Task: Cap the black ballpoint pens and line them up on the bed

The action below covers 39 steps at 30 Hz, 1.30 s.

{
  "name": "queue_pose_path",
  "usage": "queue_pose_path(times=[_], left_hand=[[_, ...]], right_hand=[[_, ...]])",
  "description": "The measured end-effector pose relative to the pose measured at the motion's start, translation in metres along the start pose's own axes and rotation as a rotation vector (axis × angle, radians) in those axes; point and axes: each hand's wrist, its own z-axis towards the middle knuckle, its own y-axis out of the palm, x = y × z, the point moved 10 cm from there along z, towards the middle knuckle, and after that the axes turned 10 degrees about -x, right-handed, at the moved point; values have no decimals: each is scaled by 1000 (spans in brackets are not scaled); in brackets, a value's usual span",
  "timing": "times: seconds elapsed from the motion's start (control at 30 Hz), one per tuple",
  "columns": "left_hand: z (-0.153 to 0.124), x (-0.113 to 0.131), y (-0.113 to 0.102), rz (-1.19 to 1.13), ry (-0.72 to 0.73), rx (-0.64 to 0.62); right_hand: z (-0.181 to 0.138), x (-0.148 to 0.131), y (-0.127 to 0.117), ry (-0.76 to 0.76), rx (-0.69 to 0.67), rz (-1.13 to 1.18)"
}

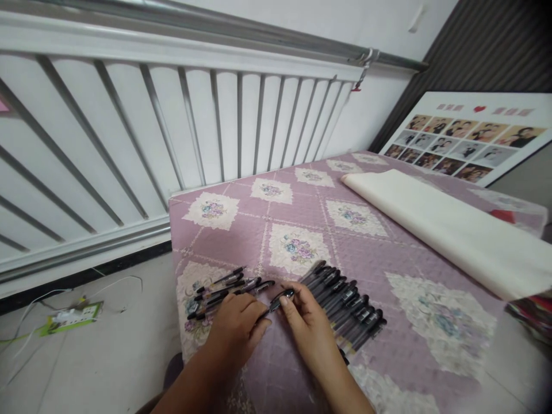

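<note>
A person's two bare hands meet at the lower centre of the frame, over a mauve tablecloth patterned with cream floral diamonds [302, 215]. Between them is a slim black pen with a glossy cap [275, 303]. The right hand [309, 322] pinches the capped end between thumb and bent fingers, the thumb lying along the cap. The left hand [236, 323], palm down and fingers curled, grasps the pen's other end; the fingertips there are partly hidden. Neither hand is spread open.

Just beside the left hand, at lower left of centre, lies a loose cluster of dark pens [221, 296], some overlapping. Just beside the right hand, at lower right of centre, a slanting row of black-capped pens with greyish barrels [345, 307] lies side by side. Small pale marks show on some caps, too small to read.

At the upper right, a white picture board with rows of small photographs [466, 138] carries a red heart [479, 108] between two groups of pinkish characters [513, 112], too blurred to read. A long folded cream sheet [435, 230] lies at the right. A white ribbed radiator [250, 121] fills the upper left.
</note>
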Motion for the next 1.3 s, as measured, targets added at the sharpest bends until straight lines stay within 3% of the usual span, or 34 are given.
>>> queue_pose_path(times=[0.2,0.5,0.73,0.9,1.3], left_hand=[[0,4,-6,0,37,35],[-1,-1,-6,45,44,99],[0,-1,-2,42,34,87],[1,-2,4,40,33,59],[2,-1,5,26,26,48]], right_hand=[[-2,8,-26,29,67,39],[-16,28,-117,113,373,50],[-28,45,-163,116,440,-22],[-33,53,-177,183,471,-61],[-24,58,-171,203,384,-203]])
